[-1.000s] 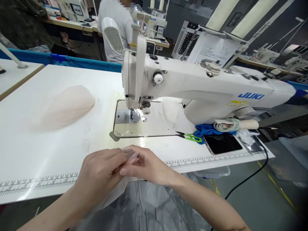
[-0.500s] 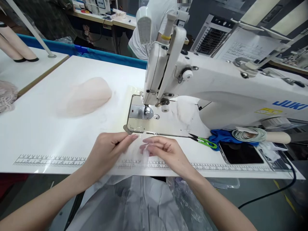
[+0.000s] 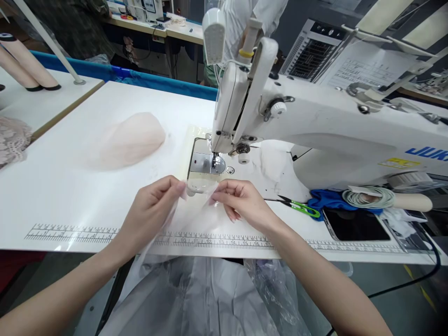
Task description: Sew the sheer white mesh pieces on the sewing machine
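A thin, see-through white fabric (image 3: 191,212) is stretched between my two hands, just in front of the sewing machine's bed. My left hand (image 3: 154,207) pinches one edge between thumb and forefinger. Another edge is pinched in my right hand (image 3: 241,200), whose lower fingers curl loosely beneath. Part of the fabric hangs down past the table's front edge toward my lap. Behind my hands stands a white sewing machine (image 3: 252,112), with its needle and presser foot (image 3: 215,161) over the metal plate. Nothing lies under the foot that I can make out.
A sheer pale pink fabric piece (image 3: 135,140) lies on the table's left. Green-handled snips (image 3: 301,208), a blue cloth (image 3: 327,203), a cord coil (image 3: 367,197) and a phone (image 3: 355,225) sit at the right. A ruler strip (image 3: 217,241) runs along the front edge. A person (image 3: 238,28) is behind the machine.
My hands have moved apart and slightly up toward the machine, and the sheer fabric is now spread between them. The person behind the machine has shifted. The view has moved slightly.
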{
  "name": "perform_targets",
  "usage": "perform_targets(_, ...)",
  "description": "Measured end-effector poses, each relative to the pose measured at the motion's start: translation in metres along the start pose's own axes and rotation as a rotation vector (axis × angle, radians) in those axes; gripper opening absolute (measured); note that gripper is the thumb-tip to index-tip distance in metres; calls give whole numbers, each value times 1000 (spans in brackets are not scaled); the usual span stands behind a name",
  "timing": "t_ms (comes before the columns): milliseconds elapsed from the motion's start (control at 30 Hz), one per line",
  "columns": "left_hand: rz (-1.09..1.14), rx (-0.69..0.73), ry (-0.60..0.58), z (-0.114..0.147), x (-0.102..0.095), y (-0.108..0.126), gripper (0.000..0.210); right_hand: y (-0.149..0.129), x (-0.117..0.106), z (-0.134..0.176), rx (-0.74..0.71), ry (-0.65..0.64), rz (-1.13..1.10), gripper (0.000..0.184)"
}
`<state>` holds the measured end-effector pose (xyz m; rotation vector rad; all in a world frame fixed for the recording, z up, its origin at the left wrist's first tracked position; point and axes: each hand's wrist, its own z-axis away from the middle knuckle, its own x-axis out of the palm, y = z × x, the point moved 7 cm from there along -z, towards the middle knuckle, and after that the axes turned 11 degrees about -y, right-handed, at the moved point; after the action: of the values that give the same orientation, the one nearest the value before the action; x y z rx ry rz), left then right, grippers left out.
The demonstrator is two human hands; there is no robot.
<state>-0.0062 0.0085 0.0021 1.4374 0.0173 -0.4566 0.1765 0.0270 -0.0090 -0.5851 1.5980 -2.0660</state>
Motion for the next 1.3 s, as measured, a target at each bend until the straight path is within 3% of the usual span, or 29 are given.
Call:
perform_targets(133, 6, -67, -145, -16, -7, -7, 42, -2, 2, -6, 17, -61, -29, 21)
perform_targets(300, -169, 77, -438, -40, 17, 17, 35, -13, 3, -10, 20, -85, 74, 26)
perform_targets(567, -464, 155, -356, -66, 26, 22, 22, -17, -23, -16, -26, 20, 295, 21)
perform_targets(833, -574, 358, -208, -72, 36, 15, 25, -13, -33, -9, -248, 236, 639, 6)
perform_targets(1000, -571, 407, -196, -69, 40, 8, 24, -13, -28, -3, -352, 246, 787, 10)
perform_targets(1300, -605, 409, -201, -68, 41, 4, 26, -11, -26, -3, -339, 241, 793, 11)
